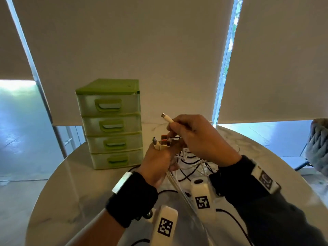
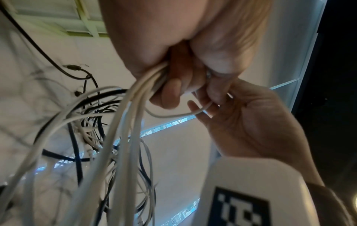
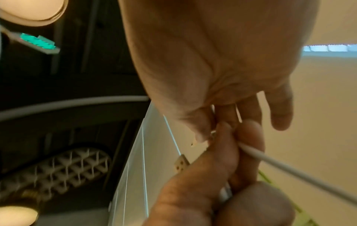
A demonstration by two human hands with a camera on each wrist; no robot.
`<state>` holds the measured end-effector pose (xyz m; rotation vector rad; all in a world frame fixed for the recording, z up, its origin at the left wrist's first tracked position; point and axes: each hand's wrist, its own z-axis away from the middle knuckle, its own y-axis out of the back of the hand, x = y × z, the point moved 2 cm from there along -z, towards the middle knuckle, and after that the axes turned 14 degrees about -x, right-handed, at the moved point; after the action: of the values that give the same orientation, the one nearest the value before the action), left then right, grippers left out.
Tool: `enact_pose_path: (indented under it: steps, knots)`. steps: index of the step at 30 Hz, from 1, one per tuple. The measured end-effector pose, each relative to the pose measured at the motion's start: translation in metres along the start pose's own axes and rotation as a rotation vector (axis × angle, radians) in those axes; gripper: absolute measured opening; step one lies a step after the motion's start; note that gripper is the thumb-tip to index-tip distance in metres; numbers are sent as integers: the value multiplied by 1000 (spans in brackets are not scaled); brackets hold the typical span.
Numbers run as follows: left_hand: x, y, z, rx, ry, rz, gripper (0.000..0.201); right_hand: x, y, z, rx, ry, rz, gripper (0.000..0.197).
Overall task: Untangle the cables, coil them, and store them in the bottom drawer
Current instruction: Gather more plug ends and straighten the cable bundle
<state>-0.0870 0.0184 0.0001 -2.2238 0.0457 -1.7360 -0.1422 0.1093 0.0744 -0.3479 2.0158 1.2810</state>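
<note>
My left hand [image 1: 160, 157] grips a bundle of white cables [image 2: 123, 137], with several plug ends [image 1: 160, 142] sticking up above its fist. Right beside it, my right hand [image 1: 193, 137] pinches one white cable end [image 1: 166, 118], its plug pointing up and left. That cable [image 3: 289, 166] runs out between thumb and fingers in the right wrist view. A tangle of white and black cables [image 1: 193, 164] lies on the round table [image 1: 74, 183] under both hands. The green drawer unit [image 1: 111, 125] stands at the back left, all its drawers closed, the bottom drawer [image 1: 117, 159] lowest.
Roller blinds [image 1: 133, 41] cover the windows behind the table. A grey chair [image 1: 319, 148] shows at the far right edge. A black cable [image 1: 236, 222] trails toward the table's near edge.
</note>
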Motion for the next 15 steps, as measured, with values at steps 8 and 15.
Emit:
enact_pose_path:
  steps: [8,15]
  knots:
    - [24,7,-16,-28,-114,116,46,14,26,2,111,56,-303,10]
    - [27,-7,-35,-176,-198,73,30,21,28,1,49,44,-276,26]
